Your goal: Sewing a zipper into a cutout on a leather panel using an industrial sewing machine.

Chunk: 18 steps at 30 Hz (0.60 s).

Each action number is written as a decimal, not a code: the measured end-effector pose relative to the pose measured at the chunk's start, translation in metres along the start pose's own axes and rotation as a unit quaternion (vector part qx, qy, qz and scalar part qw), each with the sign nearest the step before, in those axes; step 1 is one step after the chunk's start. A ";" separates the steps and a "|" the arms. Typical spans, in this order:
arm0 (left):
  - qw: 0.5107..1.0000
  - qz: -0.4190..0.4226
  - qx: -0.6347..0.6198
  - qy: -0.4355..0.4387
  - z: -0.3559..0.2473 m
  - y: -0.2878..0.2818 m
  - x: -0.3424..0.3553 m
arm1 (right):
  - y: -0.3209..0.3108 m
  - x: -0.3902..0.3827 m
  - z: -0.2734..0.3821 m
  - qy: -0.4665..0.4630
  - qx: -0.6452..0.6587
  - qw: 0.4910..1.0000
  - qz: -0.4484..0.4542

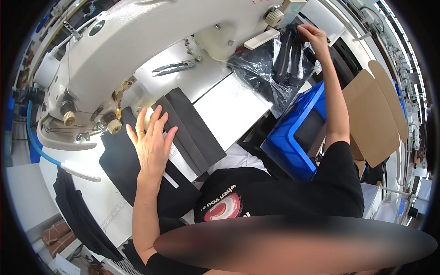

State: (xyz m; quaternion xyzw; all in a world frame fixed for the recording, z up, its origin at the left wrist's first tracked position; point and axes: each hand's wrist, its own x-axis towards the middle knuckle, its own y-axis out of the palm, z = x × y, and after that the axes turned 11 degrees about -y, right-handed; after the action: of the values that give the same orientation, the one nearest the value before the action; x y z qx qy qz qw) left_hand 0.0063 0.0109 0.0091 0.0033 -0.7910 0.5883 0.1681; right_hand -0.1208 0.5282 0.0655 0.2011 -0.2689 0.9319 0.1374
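Left fingers [161, 122]: spread open on folded dark fabric [191, 130]; you'd best press lightly, evenly;
Right fingers [312, 32]: pinching at black strips [283, 64]; ease them free gently

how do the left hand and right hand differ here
The left hand is spread over the dark cloth; the right hand pinches at the black strips. The left hand is near the sewing machine's needle end; the right hand is beyond the blue bin. Both are ungloved.
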 end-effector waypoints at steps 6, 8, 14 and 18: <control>1.000 -0.024 0.011 0.008 -0.001 0.001 -0.001 | 0.001 0.011 0.007 -0.288 -0.119 0.947 -0.081; 0.999 -0.035 0.012 0.014 -0.001 0.000 -0.001 | 0.002 0.003 0.055 -0.151 -0.029 0.986 -0.071; 0.998 -0.064 -0.006 0.025 0.000 0.002 0.000 | 0.037 -0.076 0.226 -0.002 0.202 0.942 0.270; 0.996 -0.085 -0.015 0.035 0.002 0.004 -0.001 | 0.146 -0.101 0.248 0.196 0.394 0.770 0.461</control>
State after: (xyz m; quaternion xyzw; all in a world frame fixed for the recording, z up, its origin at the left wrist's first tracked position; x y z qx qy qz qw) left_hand 0.0059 0.0105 0.0043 0.0472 -0.7903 0.5598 0.2447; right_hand -0.0102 0.2560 0.1475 -0.0980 0.0941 0.9268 -0.3502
